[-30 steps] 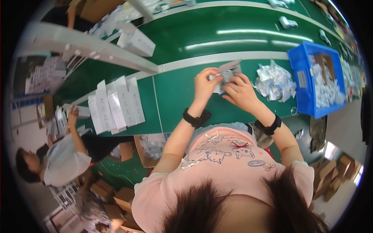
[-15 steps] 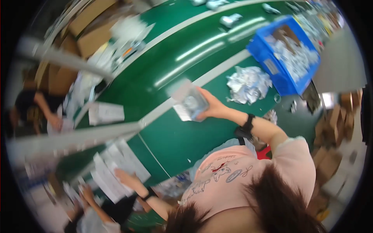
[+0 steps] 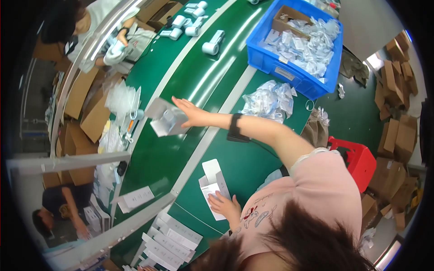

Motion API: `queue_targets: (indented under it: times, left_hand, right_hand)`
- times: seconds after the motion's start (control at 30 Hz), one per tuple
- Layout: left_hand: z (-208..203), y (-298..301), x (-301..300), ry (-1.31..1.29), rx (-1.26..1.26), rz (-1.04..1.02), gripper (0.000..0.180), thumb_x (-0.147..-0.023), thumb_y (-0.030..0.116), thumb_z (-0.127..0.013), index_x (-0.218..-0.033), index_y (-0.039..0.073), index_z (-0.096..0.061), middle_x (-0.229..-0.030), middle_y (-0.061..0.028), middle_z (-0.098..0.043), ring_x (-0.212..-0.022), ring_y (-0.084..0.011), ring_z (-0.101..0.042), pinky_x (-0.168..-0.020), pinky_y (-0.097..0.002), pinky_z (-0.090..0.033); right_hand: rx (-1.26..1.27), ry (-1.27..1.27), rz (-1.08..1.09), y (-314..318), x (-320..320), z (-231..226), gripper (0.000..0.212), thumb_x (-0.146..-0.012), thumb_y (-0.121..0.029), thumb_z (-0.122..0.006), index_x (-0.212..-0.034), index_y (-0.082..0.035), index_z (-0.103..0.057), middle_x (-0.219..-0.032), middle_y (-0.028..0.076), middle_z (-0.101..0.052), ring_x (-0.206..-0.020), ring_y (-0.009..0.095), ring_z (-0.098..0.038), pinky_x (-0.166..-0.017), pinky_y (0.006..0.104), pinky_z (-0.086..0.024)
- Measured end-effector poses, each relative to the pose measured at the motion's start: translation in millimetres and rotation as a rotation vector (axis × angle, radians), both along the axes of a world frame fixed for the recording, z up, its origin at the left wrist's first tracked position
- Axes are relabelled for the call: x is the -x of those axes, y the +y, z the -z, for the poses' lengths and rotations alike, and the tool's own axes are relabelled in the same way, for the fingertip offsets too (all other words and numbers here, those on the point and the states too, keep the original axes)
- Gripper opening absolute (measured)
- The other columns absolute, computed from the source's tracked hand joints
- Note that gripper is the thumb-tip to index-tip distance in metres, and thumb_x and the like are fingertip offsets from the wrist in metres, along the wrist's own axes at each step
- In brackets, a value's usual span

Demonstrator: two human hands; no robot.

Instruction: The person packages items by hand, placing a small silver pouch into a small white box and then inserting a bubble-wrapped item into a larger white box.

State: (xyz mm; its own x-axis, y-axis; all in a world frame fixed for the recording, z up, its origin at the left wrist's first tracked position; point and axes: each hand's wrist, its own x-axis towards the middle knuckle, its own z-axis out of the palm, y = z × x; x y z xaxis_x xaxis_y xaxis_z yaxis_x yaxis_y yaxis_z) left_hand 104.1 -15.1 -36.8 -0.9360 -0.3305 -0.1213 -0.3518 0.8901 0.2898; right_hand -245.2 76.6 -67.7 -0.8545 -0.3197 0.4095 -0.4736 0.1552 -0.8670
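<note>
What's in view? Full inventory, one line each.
belt: 1, green, beyond the bench
bench: 1, green, before the person
bin: 1, blue, top right, holding bags
bag pile: 1, clear-white, beside bin
gadgets: several, pale, on and beyond belt
filled box: 1, pale, at right hand
open box: 1, white, under left hand
white cartons: several, white, lower bench
brown boxes: many, brown, both sides
stool: 1, red, right
co-workers: at least 2, left
wristband: 1, black, right wrist
hands: 2, bare, at boxes

Right arm (image 3: 266, 130) outstretched; right grip (image 3: 192, 114) extended; left grip (image 3: 226, 208) near torso (image 3: 316, 189), fingers (image 3: 216, 204) spread.
</note>
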Motion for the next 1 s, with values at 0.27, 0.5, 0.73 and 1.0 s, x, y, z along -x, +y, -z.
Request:
queue_targets:
  times: [0.27, 0.5, 0.73, 1.0]
  left_hand:
    - [11, -78, 15, 0.010, -0.257, -0.192, 0.072, -0.057, 0.022, -0.078, -0.114, -0.002, -0.041, -0.112, -0.0201, -0.048, -0.108, -0.0320, -0.043, -0.090, -0.0402, -0.035]
    - [20, -70, 20, -0.149, -0.629, -0.277, 0.055, -0.060, 0.015, -0.078, -0.099, -0.001, -0.044, -0.084, -0.0115, -0.060, -0.077, -0.0208, -0.058, -0.072, -0.0304, -0.046]
    - [4, -28, 32, 0.145, -0.753, -0.431, 0.054, -0.062, 0.011, -0.075, -0.103, 0.000, -0.041, -0.096, -0.0138, -0.056, -0.089, -0.0223, -0.055, -0.081, -0.0334, -0.042]
    - [-42, -8, 57, 0.494, -0.984, -0.299, 0.083, -0.062, 0.009, -0.073, -0.128, 0.004, -0.023, -0.125, -0.0173, -0.036, -0.111, -0.0258, -0.041, -0.095, -0.0367, -0.032]
  right_hand:
    - [-0.764, 0.023, 0.583, 291, 35, -136, 0.023, -0.068, -0.014, -0.058, -0.088, -0.004, -0.061, -0.078, 0.014, -0.061, -0.076, 0.028, -0.060, -0.065, 0.0356, -0.047]
    - [-0.966, -1.012, 0.110, 384, 75, -17, 0.046, -0.072, -0.034, -0.062, -0.091, 0.008, -0.057, -0.078, 0.019, -0.060, -0.074, 0.024, -0.061, -0.055, 0.0351, -0.051]
    - [-1.179, -0.711, 0.154, 377, 108, 38, 0.051, -0.064, -0.038, -0.064, -0.092, 0.005, -0.060, -0.086, 0.019, -0.062, -0.080, 0.029, -0.061, -0.065, 0.0386, -0.049]
    - [-1.122, -0.607, 0.513, 387, 81, -18, 0.058, -0.055, -0.037, -0.067, -0.093, 0.006, -0.058, -0.094, 0.024, -0.060, -0.087, 0.035, -0.058, -0.078, 0.0393, -0.044]
